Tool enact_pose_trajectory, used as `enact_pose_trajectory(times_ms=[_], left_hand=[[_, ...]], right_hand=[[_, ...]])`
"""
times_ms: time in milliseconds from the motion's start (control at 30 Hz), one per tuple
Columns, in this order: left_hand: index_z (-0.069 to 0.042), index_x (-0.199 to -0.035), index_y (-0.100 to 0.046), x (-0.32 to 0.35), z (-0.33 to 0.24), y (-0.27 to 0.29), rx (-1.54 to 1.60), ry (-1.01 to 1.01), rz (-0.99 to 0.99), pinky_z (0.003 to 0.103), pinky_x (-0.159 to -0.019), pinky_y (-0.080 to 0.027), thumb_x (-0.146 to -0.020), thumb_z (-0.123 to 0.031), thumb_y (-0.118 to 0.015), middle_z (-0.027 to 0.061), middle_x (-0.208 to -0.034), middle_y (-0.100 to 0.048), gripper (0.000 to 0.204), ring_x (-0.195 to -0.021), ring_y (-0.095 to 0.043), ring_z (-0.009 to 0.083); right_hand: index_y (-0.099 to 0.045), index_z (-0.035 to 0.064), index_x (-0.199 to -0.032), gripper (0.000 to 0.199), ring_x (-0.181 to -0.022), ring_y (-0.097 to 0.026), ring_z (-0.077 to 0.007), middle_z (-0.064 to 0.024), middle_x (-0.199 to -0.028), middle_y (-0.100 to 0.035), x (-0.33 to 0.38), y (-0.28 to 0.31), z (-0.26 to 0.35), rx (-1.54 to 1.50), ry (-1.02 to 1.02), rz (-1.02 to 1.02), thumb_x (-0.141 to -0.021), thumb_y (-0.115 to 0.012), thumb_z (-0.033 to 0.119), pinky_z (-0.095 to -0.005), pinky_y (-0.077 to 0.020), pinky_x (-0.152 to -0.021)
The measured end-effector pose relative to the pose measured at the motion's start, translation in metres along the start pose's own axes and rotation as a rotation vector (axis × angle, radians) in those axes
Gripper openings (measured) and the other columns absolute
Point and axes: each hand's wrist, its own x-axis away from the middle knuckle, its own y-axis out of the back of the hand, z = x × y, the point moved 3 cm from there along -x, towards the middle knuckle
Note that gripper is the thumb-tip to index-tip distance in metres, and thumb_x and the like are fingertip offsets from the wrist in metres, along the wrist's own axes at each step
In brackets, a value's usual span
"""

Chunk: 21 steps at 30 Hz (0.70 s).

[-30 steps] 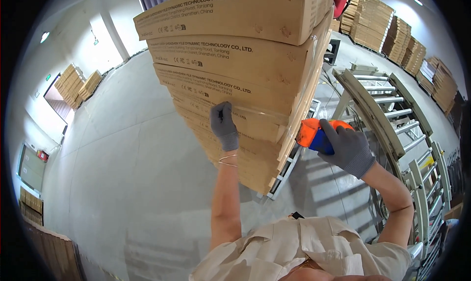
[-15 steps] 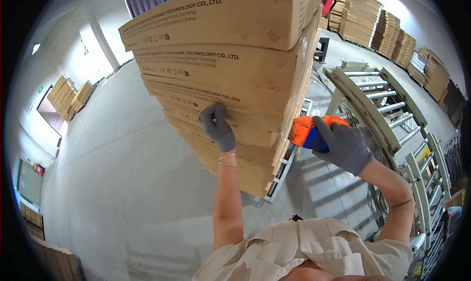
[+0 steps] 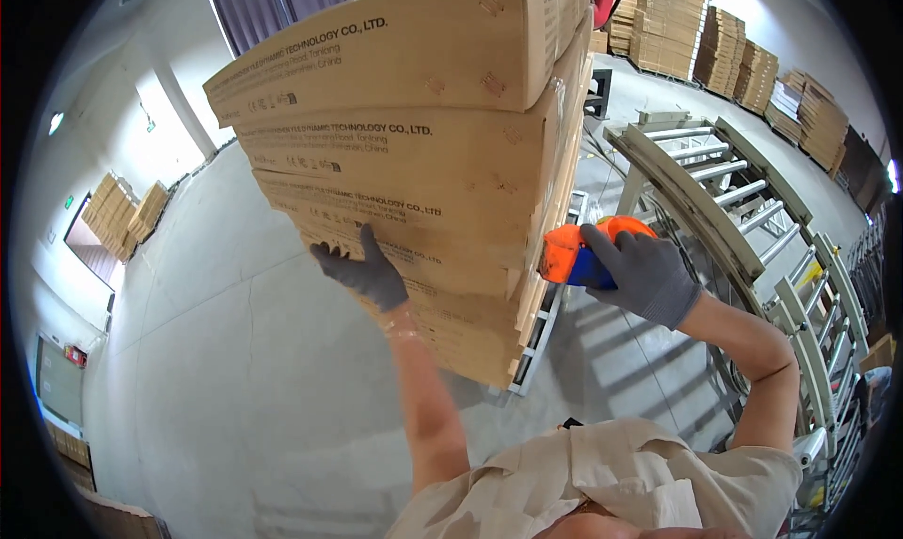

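A tall stack of brown cardboard cartons [image 3: 404,163] with dark print on their long sides rises in front of me. My left hand [image 3: 365,274], in a grey glove, is at the left part of the stack's near side, fingers spread and holding nothing. Whether its fingertips touch the cardboard, I cannot tell. To the right of the stack, my right hand [image 3: 649,277], gloved too, is closed round an orange and blue tape dispenser [image 3: 564,255]. The dispenser's front end points at the stack's right edge. Its roll and cutting edge cannot be made out.
Right of me stands a curved roller conveyor [image 3: 724,186] with metal rollers. Under the cartons a grey pallet edge [image 3: 534,351] shows. More carton stacks [image 3: 666,31] line the far right wall, and others [image 3: 113,217] stand far left on the grey floor [image 3: 207,351].
My left hand has moved left and down along the carton side and has opened from a pinch. My right hand keeps its hold on the dispenser. The whole view has shifted slightly.
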Motion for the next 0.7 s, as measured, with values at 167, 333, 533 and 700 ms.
enact_pose_trajectory(times_ms=[167,333,533,700], left_hand=[[0.008,-0.134,-0.016,0.057,-0.060,-0.021,0.231,-0.292,0.348,0.045,-0.104,-0.021,-0.089,-0.025,-0.042,0.0274,-0.136,-0.022,0.061,-0.128,-0.019,0.0403],[0.010,-0.135,-0.011,0.065,-0.045,-0.053,-0.068,-0.296,0.330,0.047,-0.107,-0.010,-0.090,-0.039,-0.029,0.0292,-0.141,-0.008,0.069,-0.131,-0.010,0.0424],[0.008,-0.136,-0.010,0.066,-0.048,-0.054,0.039,-0.220,0.307,0.045,-0.108,-0.008,-0.091,-0.046,-0.025,0.0260,-0.143,-0.007,0.072,-0.133,-0.008,0.0385],[0.004,-0.138,-0.008,0.066,-0.049,-0.052,0.067,-0.209,0.321,0.042,-0.109,-0.007,-0.092,-0.047,-0.023,0.0204,-0.145,-0.005,0.070,-0.134,-0.007,0.0325]], right_hand=[[-0.042,0.0139,-0.122,0.066,-0.060,-0.059,-0.0230,-0.0086,-0.070,-0.054,-0.002,0.001,-0.005,0.003,0.054,0.023,-0.067,-0.068,0.039,-0.0345,-0.0467,-0.047],[-0.042,0.0139,-0.122,0.064,-0.063,-0.059,-0.0239,-0.0098,-0.076,-0.054,-0.009,-0.011,-0.039,0.000,0.147,0.102,-0.070,-0.066,0.041,-0.0336,-0.0473,-0.049],[-0.043,0.0178,-0.122,0.067,-0.064,-0.058,-0.0221,-0.0081,-0.078,-0.053,-0.023,-0.038,-0.091,0.058,0.283,-0.040,-0.066,-0.067,0.045,-0.0319,-0.0482,-0.054],[-0.041,0.0203,-0.124,0.067,-0.068,-0.057,-0.0224,-0.0065,-0.085,-0.053,-0.046,-0.062,-0.143,0.106,0.257,-0.073,-0.065,-0.070,0.038,-0.0349,-0.0480,-0.059]])
